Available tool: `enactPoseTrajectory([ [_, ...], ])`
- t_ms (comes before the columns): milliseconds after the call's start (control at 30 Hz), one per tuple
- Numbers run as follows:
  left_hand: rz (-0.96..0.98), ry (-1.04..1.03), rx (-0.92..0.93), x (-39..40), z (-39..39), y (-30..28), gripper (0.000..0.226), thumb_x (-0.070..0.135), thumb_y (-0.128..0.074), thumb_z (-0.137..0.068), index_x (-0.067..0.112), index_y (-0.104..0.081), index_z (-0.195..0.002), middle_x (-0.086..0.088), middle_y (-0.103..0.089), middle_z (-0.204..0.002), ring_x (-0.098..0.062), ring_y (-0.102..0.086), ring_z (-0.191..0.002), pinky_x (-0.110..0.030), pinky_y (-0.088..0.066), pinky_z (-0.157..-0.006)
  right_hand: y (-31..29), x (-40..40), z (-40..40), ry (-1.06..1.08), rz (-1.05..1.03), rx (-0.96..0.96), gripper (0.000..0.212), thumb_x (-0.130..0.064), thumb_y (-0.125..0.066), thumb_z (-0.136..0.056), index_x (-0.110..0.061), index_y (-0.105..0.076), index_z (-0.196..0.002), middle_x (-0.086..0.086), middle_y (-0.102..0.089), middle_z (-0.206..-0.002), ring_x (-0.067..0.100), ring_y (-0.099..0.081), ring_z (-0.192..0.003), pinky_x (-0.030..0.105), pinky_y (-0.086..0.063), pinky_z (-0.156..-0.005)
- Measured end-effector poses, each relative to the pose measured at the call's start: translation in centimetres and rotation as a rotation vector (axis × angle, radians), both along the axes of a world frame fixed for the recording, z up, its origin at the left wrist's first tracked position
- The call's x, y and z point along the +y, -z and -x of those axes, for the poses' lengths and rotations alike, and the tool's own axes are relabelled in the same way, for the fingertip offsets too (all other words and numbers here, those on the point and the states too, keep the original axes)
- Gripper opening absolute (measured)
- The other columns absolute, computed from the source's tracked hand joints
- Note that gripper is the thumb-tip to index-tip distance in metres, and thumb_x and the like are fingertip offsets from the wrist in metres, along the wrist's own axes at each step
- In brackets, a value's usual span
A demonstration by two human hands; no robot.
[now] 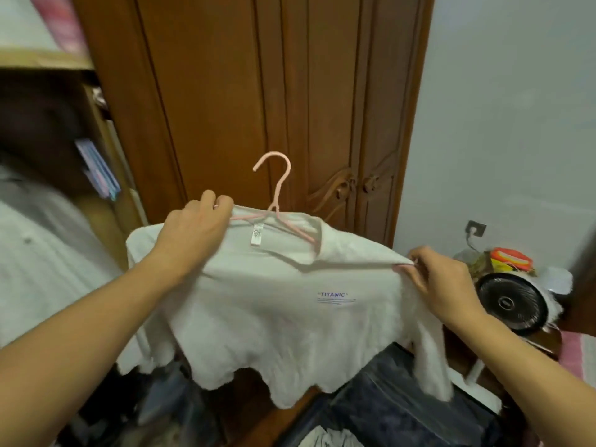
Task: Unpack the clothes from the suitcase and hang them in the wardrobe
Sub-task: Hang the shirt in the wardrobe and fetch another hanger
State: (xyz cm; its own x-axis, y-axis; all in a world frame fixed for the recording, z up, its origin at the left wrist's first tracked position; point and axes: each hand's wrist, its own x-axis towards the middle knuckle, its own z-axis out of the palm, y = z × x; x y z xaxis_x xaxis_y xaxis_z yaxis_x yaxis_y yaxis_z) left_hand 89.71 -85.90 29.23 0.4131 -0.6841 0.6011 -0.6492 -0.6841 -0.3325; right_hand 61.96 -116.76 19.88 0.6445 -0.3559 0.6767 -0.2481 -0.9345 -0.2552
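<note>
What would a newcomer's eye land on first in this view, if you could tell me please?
First, the white T-shirt printed "TITANIC", spread across the middle on a pink hanger whose hook stands above the collar. Both hands hold it up: the left hand grips the shoulder and hanger end, the right hand pinches the other shoulder. Behind it stands the closed brown wooden wardrobe, and a black fan sits low at the right.

Black round fan (512,303) low at right, orange-and-yellow packet (511,260) just behind it. Wall socket (476,228) with plug above. Stacked books (98,169) on left shelf (45,61).
</note>
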Motion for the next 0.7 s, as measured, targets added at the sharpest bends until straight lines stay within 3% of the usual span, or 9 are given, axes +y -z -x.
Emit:
enactPoseTrajectory([
  [100,0.022,-0.076,0.023,0.9,1.4,-1.2,0.024,0.013,-0.06,-0.094,0.018,-0.037,-0.102,-0.003,-0.035,-0.09,-0.019,-0.044,-0.06,-0.033,-0.039,-0.046,-1.9,0.3,-1.0,-0.147,-0.066,-0.094,0.036,-0.059,-0.053,-0.091,-0.023,-0.051,-0.094,-0.01,-0.048,-0.088,0.008,-0.048,-0.078,0.02,-0.038,-0.068],
  [167,0.064,-0.074,0.057,0.9,2.9,-1.8,0.028,0.01,-0.062,-0.093,0.019,-0.037,-0.102,-0.003,-0.035,-0.091,-0.019,-0.044,-0.062,-0.032,-0.038,-0.048,-3.7,0.6,-3.2,-0.245,-0.12,-0.064,0.045,-0.056,-0.055,-0.093,-0.021,-0.055,-0.121,-0.005,-0.051,-0.116,0.009,-0.047,-0.107,0.024,-0.039,-0.09],
  [267,0.09,-0.081,0.089,0.9,4.8,-2.9,0.035,0.01,-0.067,-0.091,0.019,-0.04,-0.111,-0.005,-0.044,-0.1,-0.018,-0.049,-0.068,-0.032,-0.048,-0.056,-7.2,1.9,-7.0,-0.443,-0.124,0.312,0.056,-0.054,-0.053,-0.097,-0.03,-0.042,-0.147,-0.015,-0.049,-0.131,0.006,-0.043,-0.124,0.031,-0.038,-0.103],
  [333,0.094,-0.103,0.103,1.6,5.2,-4.0,0.03,0.014,-0.063,-0.096,0.02,-0.04,-0.114,-0.004,-0.046,-0.103,-0.017,-0.047,-0.07,-0.029,-0.041,-0.058,-7.9,2.6,-8.6,-0.507,-0.031,0.437,0.038,-0.058,-0.04,-0.1,-0.033,-0.057,-0.123,-0.017,-0.061,-0.115,0.006,-0.057,-0.103,0.033,-0.048,-0.089],
  [400,0.088,-0.099,0.112,2.9,4.9,-4.9,0.021,0.018,-0.058,-0.099,0.022,-0.041,-0.111,-0.002,-0.045,-0.102,-0.02,-0.051,-0.073,-0.031,-0.04,-0.06,-7.5,2.5,-9.2,-0.488,0.035,0.352,0.039,-0.059,-0.029,-0.101,-0.032,-0.056,-0.093,-0.013,-0.064,-0.087,0.008,-0.06,-0.078,0.038,-0.05,-0.073],
  [467,0.057,-0.06,0.173,4.6,4.4,-5.3,0.014,0.025,-0.053,-0.1,0.023,-0.048,-0.113,-0.001,-0.048,-0.104,-0.023,-0.058,-0.084,-0.036,-0.047,-0.067,-7.4,3.1,-9.5,-0.503,-0.008,0.221,0.041,-0.055,-0.028,-0.102,-0.029,-0.058,-0.095,-0.013,-0.064,-0.082,0.004,-0.06,-0.073,0.034,-0.05,-0.069],
  [533,0.016,-0.014,0.231,6.3,4.3,-5.5,0.033,0.047,-0.037,-0.101,0.024,-0.056,-0.114,0.002,-0.051,-0.102,-0.02,-0.058,-0.087,-0.036,-0.05,-0.072,-7.7,4.1,-10.0,-0.571,-0.18,0.121,0.038,-0.048,-0.033,-0.104,-0.027,-0.06,-0.087,-0.012,-0.063,-0.078,0.0,-0.058,-0.069,0.027,-0.043,-0.062],
  [600,-0.031,0.031,0.21,7.6,4.5,-5.4,0.057,0.062,-0.02,-0.099,0.025,-0.059,-0.117,0.004,-0.052,-0.098,-0.019,-0.059,-0.082,-0.037,-0.052,-0.068,-8.6,5.2,-10.2,-0.641,-0.402,0.058,0.039,-0.037,-0.039,-0.106,-0.023,-0.058,-0.074,-0.009,-0.059,-0.071,0.0,-0.052,-0.062,0.024,-0.039,-0.06],
  [700,-0.163,0.1,0.068,9.3,5.3,-4.6,0.055,0.058,-0.017,-0.103,0.029,-0.054,-0.131,0.0,-0.055,-0.096,-0.025,-0.063,-0.073,-0.035,-0.05,-0.058,-10.3,5.3,-10.8,-0.658,-0.487,0.039,0.041,-0.034,-0.041,-0.106,-0.019,-0.06,-0.073,-0.01,-0.06,-0.071,0.003,-0.055,-0.065,0.023,-0.041,-0.062],
])
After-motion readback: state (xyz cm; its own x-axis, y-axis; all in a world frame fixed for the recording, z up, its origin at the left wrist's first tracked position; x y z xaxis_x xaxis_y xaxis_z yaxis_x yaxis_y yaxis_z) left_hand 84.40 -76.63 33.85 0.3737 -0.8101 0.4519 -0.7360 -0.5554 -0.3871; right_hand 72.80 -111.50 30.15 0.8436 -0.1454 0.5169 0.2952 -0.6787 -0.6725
